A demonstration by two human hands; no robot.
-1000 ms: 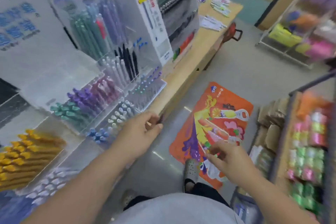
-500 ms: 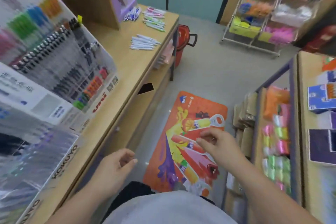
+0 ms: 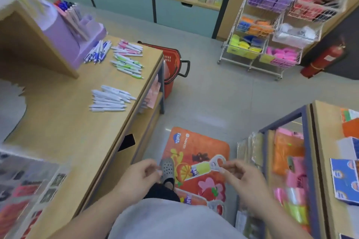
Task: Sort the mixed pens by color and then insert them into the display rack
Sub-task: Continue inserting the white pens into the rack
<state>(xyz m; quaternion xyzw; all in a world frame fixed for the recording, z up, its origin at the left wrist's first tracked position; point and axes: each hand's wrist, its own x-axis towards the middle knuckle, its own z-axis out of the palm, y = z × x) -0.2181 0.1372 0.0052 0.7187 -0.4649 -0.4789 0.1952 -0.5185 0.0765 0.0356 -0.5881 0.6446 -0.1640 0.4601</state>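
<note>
Four loose piles of slim white plastic pens are lying on the pale wooden surface (image 3: 68,122). The blue-trimmed pile (image 3: 98,51) is sitting just beside the lilac plastic display rack (image 3: 64,31), the pink-trimmed pile (image 3: 128,48) and green-trimmed pile (image 3: 128,66) are near the far edge, and the plain white pile (image 3: 109,100) is closer to the person. Blur is making the pens in each pile uncountable. The left hand (image 3: 139,178) and right hand (image 3: 244,182) are hovering low before the torso, off the surface, with fingers loosely curled and holding nothing.
</note>
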